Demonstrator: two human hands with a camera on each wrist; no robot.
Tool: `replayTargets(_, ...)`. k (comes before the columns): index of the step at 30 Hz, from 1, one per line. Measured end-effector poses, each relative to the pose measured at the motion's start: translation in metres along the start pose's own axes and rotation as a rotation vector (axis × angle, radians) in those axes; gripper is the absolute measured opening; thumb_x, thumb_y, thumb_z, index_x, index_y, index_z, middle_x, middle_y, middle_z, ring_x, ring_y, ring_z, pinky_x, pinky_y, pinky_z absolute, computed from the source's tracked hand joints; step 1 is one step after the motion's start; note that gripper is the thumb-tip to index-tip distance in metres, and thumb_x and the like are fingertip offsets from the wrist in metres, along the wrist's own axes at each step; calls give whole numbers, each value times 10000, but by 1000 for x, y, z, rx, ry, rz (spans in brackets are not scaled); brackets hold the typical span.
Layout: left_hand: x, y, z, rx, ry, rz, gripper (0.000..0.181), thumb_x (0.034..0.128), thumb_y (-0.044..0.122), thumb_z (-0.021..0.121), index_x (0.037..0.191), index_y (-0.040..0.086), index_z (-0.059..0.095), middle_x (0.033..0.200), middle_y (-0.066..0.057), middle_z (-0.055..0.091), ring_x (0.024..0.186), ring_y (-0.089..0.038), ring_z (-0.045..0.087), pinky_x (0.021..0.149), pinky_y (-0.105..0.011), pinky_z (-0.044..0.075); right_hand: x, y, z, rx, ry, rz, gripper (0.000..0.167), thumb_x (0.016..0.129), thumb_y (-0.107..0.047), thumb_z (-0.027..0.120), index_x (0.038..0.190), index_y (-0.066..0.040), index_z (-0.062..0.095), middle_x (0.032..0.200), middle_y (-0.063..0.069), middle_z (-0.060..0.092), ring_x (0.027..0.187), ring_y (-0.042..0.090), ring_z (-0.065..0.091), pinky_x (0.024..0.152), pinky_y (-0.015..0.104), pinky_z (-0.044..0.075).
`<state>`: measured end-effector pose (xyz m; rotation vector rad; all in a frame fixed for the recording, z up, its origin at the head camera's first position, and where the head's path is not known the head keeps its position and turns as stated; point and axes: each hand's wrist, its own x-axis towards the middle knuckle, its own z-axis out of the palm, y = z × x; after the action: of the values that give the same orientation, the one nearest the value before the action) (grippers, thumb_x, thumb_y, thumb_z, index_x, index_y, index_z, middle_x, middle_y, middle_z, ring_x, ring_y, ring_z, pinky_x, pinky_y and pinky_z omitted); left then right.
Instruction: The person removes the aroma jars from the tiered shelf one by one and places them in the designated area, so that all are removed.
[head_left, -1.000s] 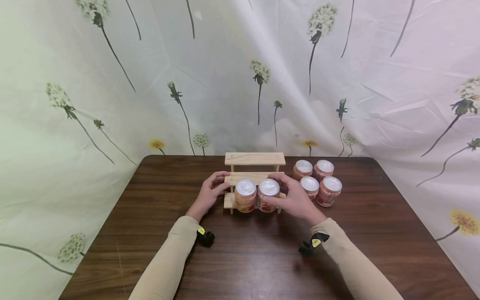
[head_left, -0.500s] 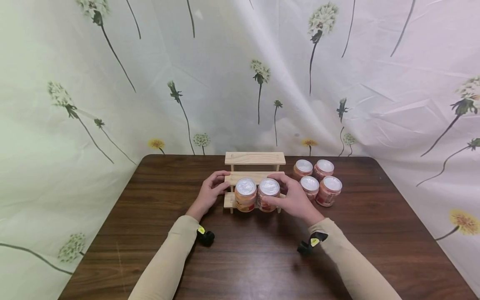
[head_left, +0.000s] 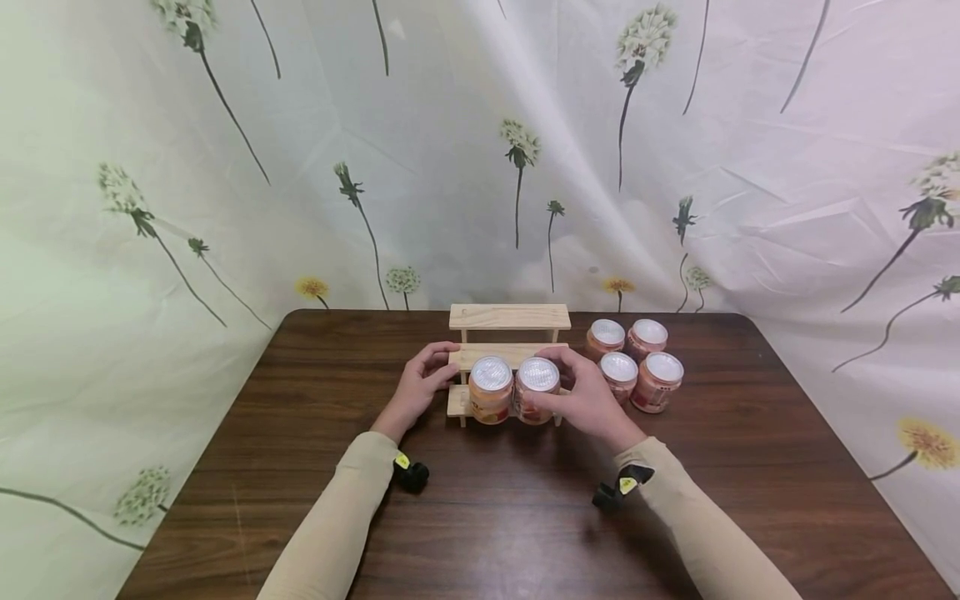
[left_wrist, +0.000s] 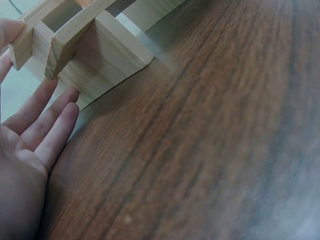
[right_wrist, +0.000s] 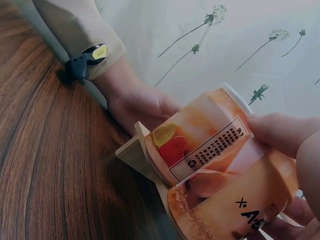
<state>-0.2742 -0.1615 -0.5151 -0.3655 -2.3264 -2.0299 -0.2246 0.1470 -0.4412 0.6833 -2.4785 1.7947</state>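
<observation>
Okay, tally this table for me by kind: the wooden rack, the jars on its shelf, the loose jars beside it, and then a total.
Wooden rack: 1
Shelved jars: 2
Loose jars: 4
Total: 7

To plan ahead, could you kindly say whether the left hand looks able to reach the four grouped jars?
Probably not directly: the rack, two jars and the right hand lie between the left hand and the four jars.
</observation>
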Motion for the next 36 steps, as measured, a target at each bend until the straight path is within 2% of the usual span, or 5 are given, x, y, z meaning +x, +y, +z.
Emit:
replayTargets(6, 0, -1, 1, -3, -3, 7, 357, 1056, 190, 664, 1396, 94, 613, 1269, -216, 637, 1074, -188, 645, 865, -340, 586, -1, 0, 1, 21, 23, -3, 553, 806, -120, 931, 1283, -101, 652, 1206, 109, 690, 1118, 272, 666, 1067, 540, 491)
replayTargets(12, 1, 0, 1, 0, -3, 14, 351, 1055, 183, 662, 1390, 89, 613, 1267, -224, 635, 1072, -196, 647, 852, -333, 584, -3, 1, -1, -4, 45, -8, 542, 801, -137, 937, 1267, -102, 661, 1188, 105, 699, 1083, 277, 672, 1034, 555, 504)
replayTargets(20, 0, 0, 2, -1, -3, 6, 345, 1056, 184, 661, 1389, 105, 618, 1275, -221, 635, 1072, -203, 647, 851, -328, 581, -7, -2, -5, -13, 68, -7, 534, 796, -165, 943, 1248, -120, 663, 1162, 72, 708, 1040, 243, 681, 977, 480, 537)
replayTargets(26, 0, 0, 2, 4, -3, 5, 347, 1057, 195, 662, 1391, 110, 617, 1277, -214, 637, 1068, -190, 649, 842, -314, 582, -13, -10, -12, -18, 97, 10, 554, 788, -179, 947, 1260, -135, 659, 1162, 58, 704, 1026, 229, 676, 910, 361, 553)
replayTargets(36, 1, -2, 0, 3, 3, 2, 344, 1051, 196, 670, 1383, 115, 624, 1272, -204, 644, 1074, -197, 653, 847, -329, 589, -24, -14, -26, -28, 118, -14, 535, 781, -142, 946, 1241, -111, 675, 1135, 75, 717, 994, 223, 687, 849, 268, 560)
